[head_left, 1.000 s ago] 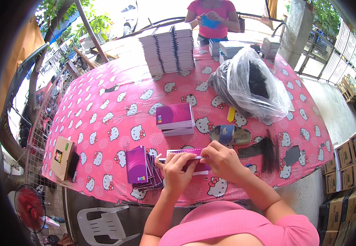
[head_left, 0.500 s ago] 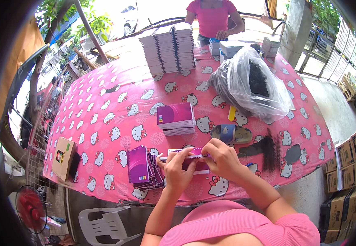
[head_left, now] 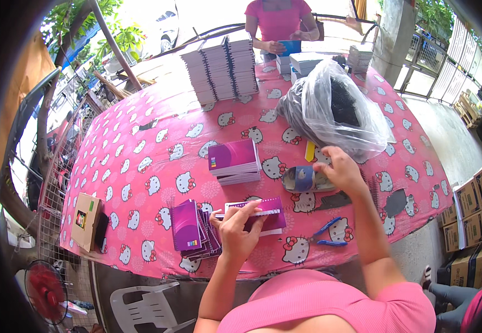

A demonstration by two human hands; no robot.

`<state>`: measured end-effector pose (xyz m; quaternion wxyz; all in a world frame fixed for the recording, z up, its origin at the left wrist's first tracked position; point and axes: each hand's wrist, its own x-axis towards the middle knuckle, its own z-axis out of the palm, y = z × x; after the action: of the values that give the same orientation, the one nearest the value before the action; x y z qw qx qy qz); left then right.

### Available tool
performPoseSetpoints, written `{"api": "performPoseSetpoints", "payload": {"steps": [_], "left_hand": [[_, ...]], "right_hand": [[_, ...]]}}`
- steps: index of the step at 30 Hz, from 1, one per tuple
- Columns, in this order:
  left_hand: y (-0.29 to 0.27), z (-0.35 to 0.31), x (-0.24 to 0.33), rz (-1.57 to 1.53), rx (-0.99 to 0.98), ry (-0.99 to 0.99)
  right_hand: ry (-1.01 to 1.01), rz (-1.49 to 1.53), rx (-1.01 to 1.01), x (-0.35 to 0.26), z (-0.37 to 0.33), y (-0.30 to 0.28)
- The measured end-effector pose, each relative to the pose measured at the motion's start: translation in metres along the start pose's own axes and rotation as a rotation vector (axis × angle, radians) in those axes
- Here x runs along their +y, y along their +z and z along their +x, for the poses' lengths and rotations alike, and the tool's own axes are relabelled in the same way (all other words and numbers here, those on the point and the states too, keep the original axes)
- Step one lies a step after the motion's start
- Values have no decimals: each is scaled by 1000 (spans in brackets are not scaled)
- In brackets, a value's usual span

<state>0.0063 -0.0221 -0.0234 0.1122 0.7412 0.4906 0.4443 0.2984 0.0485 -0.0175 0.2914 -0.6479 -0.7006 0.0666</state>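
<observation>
Purple notebook [head_left: 275, 220] looks half-done, gripped in my left hand [head_left: 237, 228]; right hand's [head_left: 342, 171] grip unclear; coiled pile [head_left: 186, 225] lower left-centre, coil-less stack [head_left: 233, 156] mid-frame.

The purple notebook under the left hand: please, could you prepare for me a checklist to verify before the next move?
1. Left hand steadying the purple notebook: ok, its fingers rest on it.
2. Right hand empty: cannot tell. It is over the slide sandal, and what its fingertips hold, if anything, is unclear.
3. Binding edge properly closed: cannot tell, too small and partly behind fingers.
4. Blue-handled pliers uncovered: ok, they lie right of the purple notebook, untouched.
5. Spiral notebook pile squared up: not ok, the notebooks are fanned unevenly.
</observation>
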Motion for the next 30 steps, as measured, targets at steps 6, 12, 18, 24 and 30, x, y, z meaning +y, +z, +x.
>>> {"api": "performPoseSetpoints", "payload": {"steps": [6, 12, 18, 24, 30], "left_hand": [[1, 10, 9, 41, -33, 108], [5, 10, 2, 19, -14, 72], [4, 15, 5, 1, -57, 58], [-5, 14, -11, 39, 3, 59], [6, -2, -31, -382, 82, -236]], "right_hand": [[-51, -361, -293, 63, -27, 51], [-82, 322, -386, -2, 1, 13], [-263, 477, -447, -12, 9, 23], [-173, 636, -400, -28, 20, 16], [-171, 558, -497, -39, 26, 26]]}}
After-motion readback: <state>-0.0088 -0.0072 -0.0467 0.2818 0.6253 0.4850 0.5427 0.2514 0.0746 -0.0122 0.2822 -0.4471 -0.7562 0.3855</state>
